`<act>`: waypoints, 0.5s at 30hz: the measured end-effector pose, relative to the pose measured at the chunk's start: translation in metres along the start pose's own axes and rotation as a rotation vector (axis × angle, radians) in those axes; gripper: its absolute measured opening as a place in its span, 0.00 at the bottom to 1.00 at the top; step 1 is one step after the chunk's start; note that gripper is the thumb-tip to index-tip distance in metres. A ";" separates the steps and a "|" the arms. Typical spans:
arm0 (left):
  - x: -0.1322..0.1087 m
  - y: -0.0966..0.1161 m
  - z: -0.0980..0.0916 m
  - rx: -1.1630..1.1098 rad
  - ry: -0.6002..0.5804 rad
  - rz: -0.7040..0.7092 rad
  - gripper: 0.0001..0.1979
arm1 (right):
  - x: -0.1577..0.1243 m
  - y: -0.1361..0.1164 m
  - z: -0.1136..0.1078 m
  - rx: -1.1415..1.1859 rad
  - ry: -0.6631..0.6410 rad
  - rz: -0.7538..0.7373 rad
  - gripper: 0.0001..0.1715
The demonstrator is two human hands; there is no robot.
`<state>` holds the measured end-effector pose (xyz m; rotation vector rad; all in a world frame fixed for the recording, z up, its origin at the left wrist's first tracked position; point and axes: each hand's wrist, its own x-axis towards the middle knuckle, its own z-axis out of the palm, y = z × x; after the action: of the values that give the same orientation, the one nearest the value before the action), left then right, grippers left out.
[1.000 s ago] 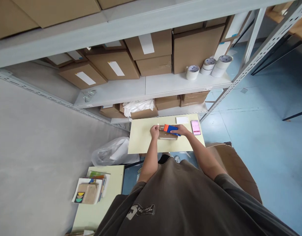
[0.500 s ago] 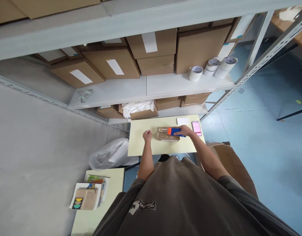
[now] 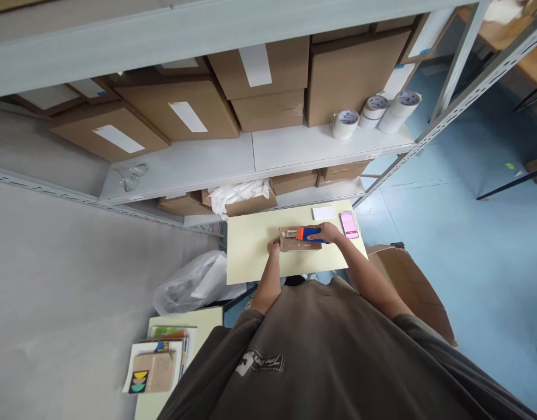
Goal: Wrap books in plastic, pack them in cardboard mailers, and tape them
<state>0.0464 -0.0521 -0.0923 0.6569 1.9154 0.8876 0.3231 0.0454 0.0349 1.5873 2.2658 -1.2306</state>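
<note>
A small brown cardboard box point(image 3: 290, 245) lies on the pale yellow table point(image 3: 246, 256), with shiny clear tape at its left end. My left hand point(image 3: 274, 247) is closed at that left end, against the box's edge; its fingertips are partly hidden. From the right, my right hand point(image 3: 328, 231) grips a flat blue item with an orange end point(image 3: 307, 234), held over the top of the box. Its exact kind is too small to make out.
A phone with a pink screen point(image 3: 349, 225) and a white card point(image 3: 323, 213) lie behind my right hand. Shelving point(image 3: 216, 169) beyond the table bears cardboard boxes and tape rolls point(image 3: 346, 124). A plastic bag point(image 3: 185, 286) stands left, a large open carton point(image 3: 408, 291) right.
My left hand has moved right, from beside the box to its left end. The right hand keeps the blue and orange item over the box. The view has shifted slightly.
</note>
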 end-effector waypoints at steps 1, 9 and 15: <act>0.002 0.002 0.001 0.029 0.025 -0.020 0.16 | 0.000 -0.001 0.001 -0.007 0.005 0.001 0.40; -0.004 0.022 -0.003 0.244 0.241 0.013 0.29 | 0.005 -0.003 0.005 -0.036 0.028 0.032 0.38; -0.016 0.017 0.015 0.185 -0.009 0.096 0.23 | 0.005 -0.006 0.002 -0.049 0.017 0.023 0.39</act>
<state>0.0683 -0.0494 -0.0760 0.8678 1.9874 0.7703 0.3153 0.0471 0.0348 1.6086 2.2629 -1.1507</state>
